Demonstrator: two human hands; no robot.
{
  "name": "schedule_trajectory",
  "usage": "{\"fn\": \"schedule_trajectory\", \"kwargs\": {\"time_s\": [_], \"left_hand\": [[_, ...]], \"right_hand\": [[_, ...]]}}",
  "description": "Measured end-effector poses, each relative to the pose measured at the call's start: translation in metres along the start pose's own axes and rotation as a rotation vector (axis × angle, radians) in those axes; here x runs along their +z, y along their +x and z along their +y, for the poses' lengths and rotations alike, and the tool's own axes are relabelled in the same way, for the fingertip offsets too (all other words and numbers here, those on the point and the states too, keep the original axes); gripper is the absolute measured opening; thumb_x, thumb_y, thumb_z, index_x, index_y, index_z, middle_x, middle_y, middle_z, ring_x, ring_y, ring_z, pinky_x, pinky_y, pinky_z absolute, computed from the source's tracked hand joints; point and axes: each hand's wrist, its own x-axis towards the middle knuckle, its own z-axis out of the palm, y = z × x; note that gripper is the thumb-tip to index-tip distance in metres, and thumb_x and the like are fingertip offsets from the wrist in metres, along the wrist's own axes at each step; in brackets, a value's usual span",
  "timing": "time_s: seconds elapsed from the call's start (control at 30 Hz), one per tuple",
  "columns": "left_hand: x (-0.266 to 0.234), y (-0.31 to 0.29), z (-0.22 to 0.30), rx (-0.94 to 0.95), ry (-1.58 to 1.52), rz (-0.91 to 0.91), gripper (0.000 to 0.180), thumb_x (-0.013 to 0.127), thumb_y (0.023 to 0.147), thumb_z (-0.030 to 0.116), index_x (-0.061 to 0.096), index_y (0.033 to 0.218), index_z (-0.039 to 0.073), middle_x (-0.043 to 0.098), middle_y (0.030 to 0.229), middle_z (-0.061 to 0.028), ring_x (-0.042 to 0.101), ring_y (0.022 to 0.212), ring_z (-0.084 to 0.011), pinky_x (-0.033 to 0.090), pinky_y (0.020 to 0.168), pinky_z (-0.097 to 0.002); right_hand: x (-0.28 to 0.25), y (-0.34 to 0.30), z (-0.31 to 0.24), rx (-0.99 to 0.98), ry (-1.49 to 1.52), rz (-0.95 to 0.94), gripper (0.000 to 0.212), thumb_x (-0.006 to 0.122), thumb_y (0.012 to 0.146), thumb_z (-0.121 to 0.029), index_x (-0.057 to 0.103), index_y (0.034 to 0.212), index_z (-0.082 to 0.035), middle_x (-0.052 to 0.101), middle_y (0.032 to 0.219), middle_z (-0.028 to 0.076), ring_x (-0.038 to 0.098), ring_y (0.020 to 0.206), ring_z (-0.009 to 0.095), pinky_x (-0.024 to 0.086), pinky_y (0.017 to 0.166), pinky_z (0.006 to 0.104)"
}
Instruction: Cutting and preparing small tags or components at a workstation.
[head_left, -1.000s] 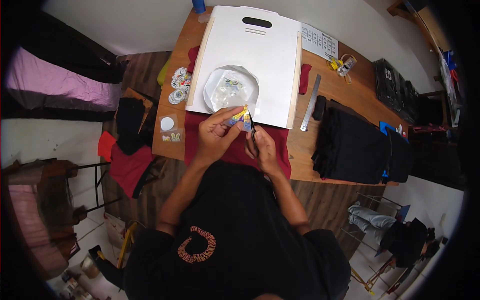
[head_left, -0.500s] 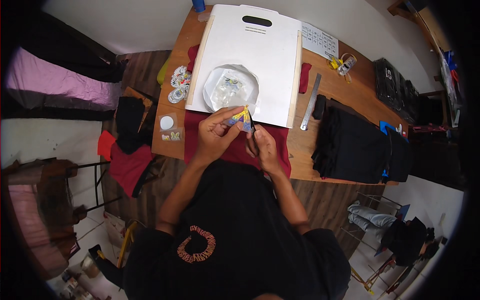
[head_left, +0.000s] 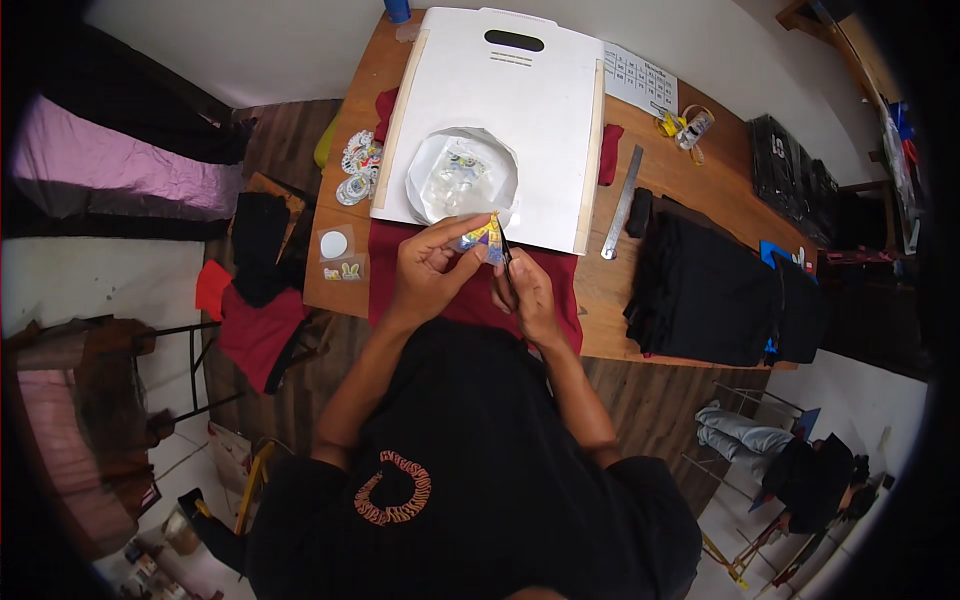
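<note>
This looks like a small garment workshop: a wooden worktable (head_left: 690,175) carries a stack of dark folded cloth (head_left: 700,285), black goods in glossy clear plastic (head_left: 785,165), a long metal ruler (head_left: 622,205) and a paper chart (head_left: 640,80). Small printed cut-outs (head_left: 360,160) lie beside a big white board (head_left: 545,120) with a handle slot, and more fabric — maroon cloth (head_left: 258,335) and a shiny pink sheet (head_left: 120,165) — drapes off to the left.

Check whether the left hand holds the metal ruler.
No: the left hand pinches a printed film piece, while the metal ruler lies apart on the wooden table.
</note>
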Motion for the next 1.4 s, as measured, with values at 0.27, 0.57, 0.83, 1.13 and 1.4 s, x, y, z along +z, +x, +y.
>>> {"fn": "schedule_trajectory", "kwargs": {"time_s": [0.27, 0.57, 0.83, 1.13, 1.4], "left_hand": [[-0.001, -0.002, -0.001, 0.009, 0.007, -0.018, 0.037, 0.056, 0.087, -0.01, 0.053, 0.124, -0.008, 0.055, 0.125, -0.0171, 0.057, 0.11, -0.0178, 0.049, 0.093, -0.0273], [-0.002, -0.004, 0.001, -0.008, 0.033, -0.026, 0.037, 0.057, 0.087, -0.01, 0.053, 0.124, -0.009, 0.055, 0.125, -0.0168, 0.058, 0.108, -0.0171, 0.049, 0.092, -0.0268], [-0.005, -0.003, 0.002, -0.014, 0.045, -0.049, 0.037, 0.058, 0.087, -0.01, 0.053, 0.124, -0.009, 0.054, 0.125, -0.0164, 0.058, 0.108, -0.0168, 0.049, 0.092, -0.0267], [-0.006, 0.002, 0.006, -0.014, 0.054, -0.098, 0.043, 0.058, 0.085, -0.011, 0.05, 0.127, -0.008, 0.052, 0.129, -0.0173, 0.056, 0.113, -0.0182, 0.048, 0.094, -0.027], [-0.005, 0.008, 0.011, -0.041, 0.069, -0.147, 0.044, 0.058, 0.086, -0.011, 0.049, 0.129, -0.007, 0.052, 0.129, -0.0172, 0.056, 0.111, -0.0173, 0.048, 0.094, -0.0262]], "right_hand": [[0.0, 0.0, 0.001, -0.002, 0.005, 0.0, 0.03, 0.036, 0.103, -0.03, 0.049, 0.095, -0.004, 0.031, 0.054, -0.003, 0.026, 0.045, 0.005, 0.027, 0.045, 0.0224], [0.002, -0.002, 0.001, -0.006, 0.016, 0.007, 0.03, 0.037, 0.103, -0.03, 0.049, 0.095, -0.004, 0.032, 0.055, -0.003, 0.027, 0.045, 0.006, 0.027, 0.045, 0.0224], [0.007, -0.003, 0.002, -0.012, 0.031, 0.027, 0.029, 0.037, 0.103, -0.029, 0.05, 0.095, -0.004, 0.033, 0.055, -0.003, 0.028, 0.046, 0.006, 0.028, 0.045, 0.022], [0.012, 0.001, 0.003, -0.019, -0.011, 0.038, 0.034, 0.035, 0.103, -0.034, 0.049, 0.094, -0.004, 0.031, 0.052, -0.003, 0.025, 0.042, 0.006, 0.028, 0.043, 0.0225], [0.011, 0.0, 0.007, -0.048, 0.09, 0.047, 0.032, 0.037, 0.103, -0.031, 0.05, 0.096, -0.003, 0.033, 0.056, -0.004, 0.025, 0.045, 0.005, 0.026, 0.044, 0.0214]]}}
